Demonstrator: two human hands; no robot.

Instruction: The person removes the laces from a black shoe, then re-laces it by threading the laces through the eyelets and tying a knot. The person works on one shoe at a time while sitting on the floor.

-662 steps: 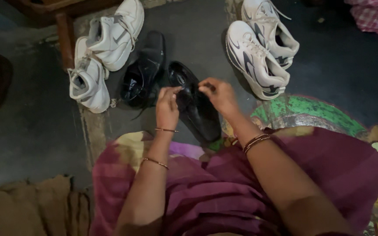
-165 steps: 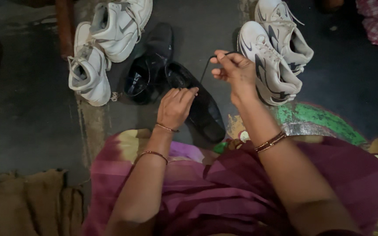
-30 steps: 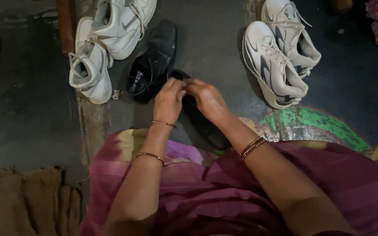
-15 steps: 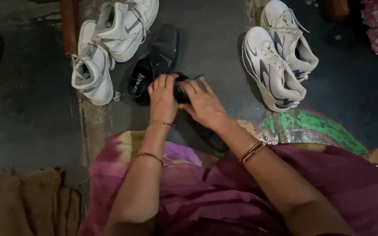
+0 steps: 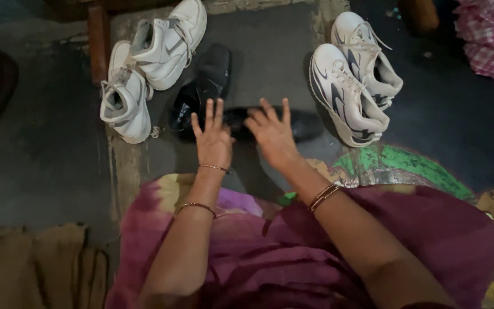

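A black shoe (image 5: 301, 123) lies sideways on the dark floor just ahead of my hands, toe pointing right. My left hand (image 5: 212, 134) hovers over its left end with fingers spread, holding nothing. My right hand (image 5: 271, 133) is beside it, fingers apart, above the shoe's middle. Whether the palms touch the shoe I cannot tell. A second black shoe (image 5: 204, 86) stands behind, angled up toward the top. Both wrists wear thin bangles.
A pair of white sneakers (image 5: 150, 63) sits at the upper left, another white pair (image 5: 353, 80) at the upper right. A wooden leg (image 5: 98, 40) stands at top left. Purple cloth (image 5: 293, 252) covers my lap. A green painted patch (image 5: 395, 166) marks the floor at right.
My hands were closed together on the black shoe's laces; now both have let go and spread open. The shoe has turned and lies sideways in front of me.
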